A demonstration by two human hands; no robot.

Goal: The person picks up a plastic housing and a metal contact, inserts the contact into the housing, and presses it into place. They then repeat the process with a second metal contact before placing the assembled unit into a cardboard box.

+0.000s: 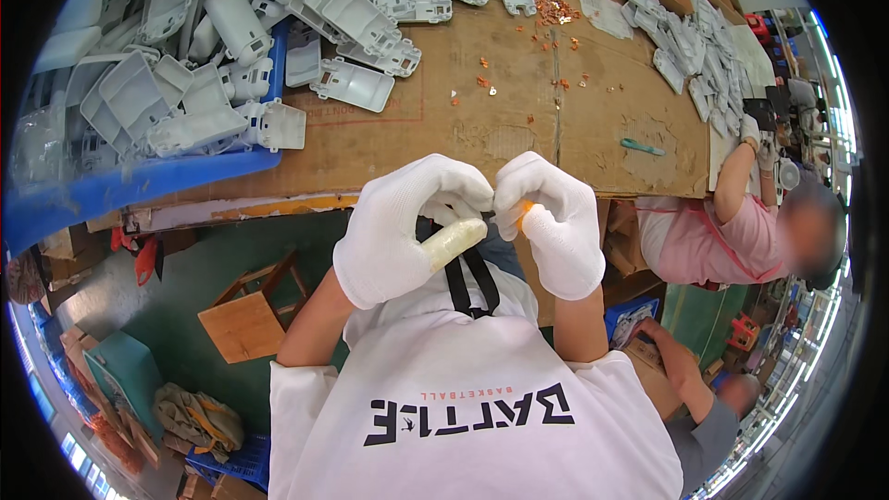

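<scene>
Both hands wear white knit gloves and meet in front of my chest at the table's near edge. My left hand point(407, 227) is curled with its fingers bent inward; a yellowish, clear wrapping point(454, 243) covers its thumb. Beside it, my right hand point(553, 222) is closed, fingertips pressed together and nearly touching the left fingertips. A bit of orange point(525, 211) shows among the right fingers; whether it is a held part or a finger cover I cannot tell. Something small and dark shows between the hands, too hidden to name.
A blue bin point(185, 171) heaped with pale grey plastic housings point(356, 83) stands at left. Copper-coloured small parts point(556, 9) lie scattered on the cardboard-covered table point(463, 134). A green-handled tool point(642, 146) and more grey parts point(690, 51) lie right. Co-workers point(718, 231) sit at right.
</scene>
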